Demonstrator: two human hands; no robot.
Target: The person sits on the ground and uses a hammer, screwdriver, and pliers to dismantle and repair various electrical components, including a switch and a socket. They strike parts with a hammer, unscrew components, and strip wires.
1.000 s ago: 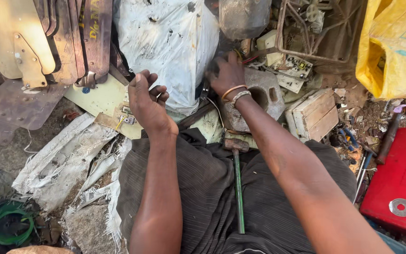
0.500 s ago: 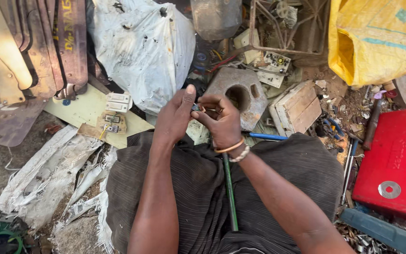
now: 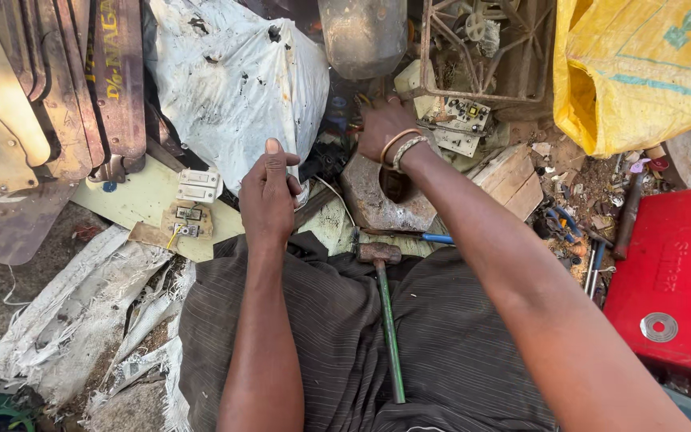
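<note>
In the head view, the left hand (image 3: 269,196) is seen curled into a loose fist; whether anything is pinched cannot be told. The right hand (image 3: 384,128) is reached beyond the grey metal block (image 3: 381,200), fingers hidden. A hammer (image 3: 384,308) is laid between the forearms.

1 head-worn view, steeply downward, close over the lap and forearms, scrap pile ahead

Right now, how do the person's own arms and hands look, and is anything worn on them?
Both arms are bare, with no sleeves and no gloves. The right hand has two bangles at its wrist: one plain and orange-brown, one pale and beaded or braided. The left hand shows no ring, watch or band. Both forearms are lean and long in this view.
</note>
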